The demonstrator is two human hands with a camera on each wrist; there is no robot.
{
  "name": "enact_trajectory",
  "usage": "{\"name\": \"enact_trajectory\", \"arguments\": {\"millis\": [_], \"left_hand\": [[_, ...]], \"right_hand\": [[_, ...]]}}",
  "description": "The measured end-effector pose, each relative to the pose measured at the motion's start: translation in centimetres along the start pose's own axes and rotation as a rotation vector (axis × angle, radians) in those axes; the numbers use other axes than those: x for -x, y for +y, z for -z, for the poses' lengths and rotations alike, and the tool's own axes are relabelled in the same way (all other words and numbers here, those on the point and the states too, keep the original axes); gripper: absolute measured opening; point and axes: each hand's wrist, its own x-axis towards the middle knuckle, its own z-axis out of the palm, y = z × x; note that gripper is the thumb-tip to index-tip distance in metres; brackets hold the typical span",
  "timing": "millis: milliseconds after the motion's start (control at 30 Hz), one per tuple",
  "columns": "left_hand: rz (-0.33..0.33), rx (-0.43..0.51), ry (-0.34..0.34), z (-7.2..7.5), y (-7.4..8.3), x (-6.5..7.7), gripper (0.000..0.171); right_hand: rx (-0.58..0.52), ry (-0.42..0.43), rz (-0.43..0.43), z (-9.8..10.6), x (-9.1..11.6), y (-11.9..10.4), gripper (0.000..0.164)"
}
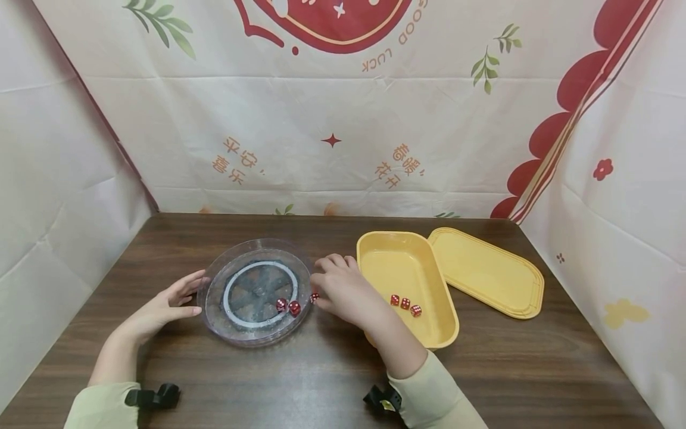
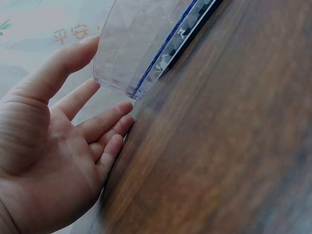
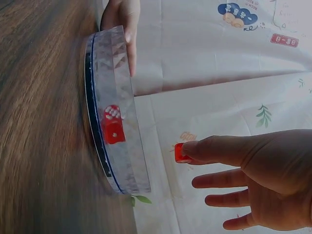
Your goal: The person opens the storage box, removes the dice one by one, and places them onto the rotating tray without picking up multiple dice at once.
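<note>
A round clear plastic tray (image 1: 214, 298) stands on the table with two red dice (image 1: 294, 308) at its right side. My left hand (image 1: 163, 304) rests its thumb and fingers lightly against the tray's left rim, the fingers fairly straight. Just off the tray's right edge, my right hand (image 1: 348, 295) pinches one red die (image 3: 179, 153) at the thumb tip; its other fingers are extended. In the right wrist view the two dice (image 3: 114, 127) show through the tray's clear wall. A yellow box (image 1: 412, 262) with several red dice (image 1: 405, 304) in it sits right of my right hand.
A yellow lid (image 1: 488, 271) lies flat to the right of the box, its left end against the box's rim. Printed cloth hangs behind the table (image 1: 268, 387) and along both sides. Each wrist wears a black strap mount.
</note>
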Motion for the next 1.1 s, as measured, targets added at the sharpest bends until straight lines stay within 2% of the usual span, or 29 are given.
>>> {"name": "enact_trajectory", "arguments": {"millis": [133, 467, 1100], "left_hand": [[0.002, 0.002, -0.003, 0.1, 0.0, 0.0, 0.071], [-0.003, -0.002, -0.003, 0.0, 0.0, 0.0, 0.071], [-0.002, 0.006, -0.005, -0.1, 0.1, 0.0, 0.071]], "right_hand": [[-0.009, -0.02, -0.019, -0.3, -0.5, -0.3, 0.018], [-0.048, -0.033, -0.056, -1.3, -1.8, -0.7, 0.01], [-0.025, -0.045, -0.147, -3.2, -2.9, -0.9, 0.01]]}}
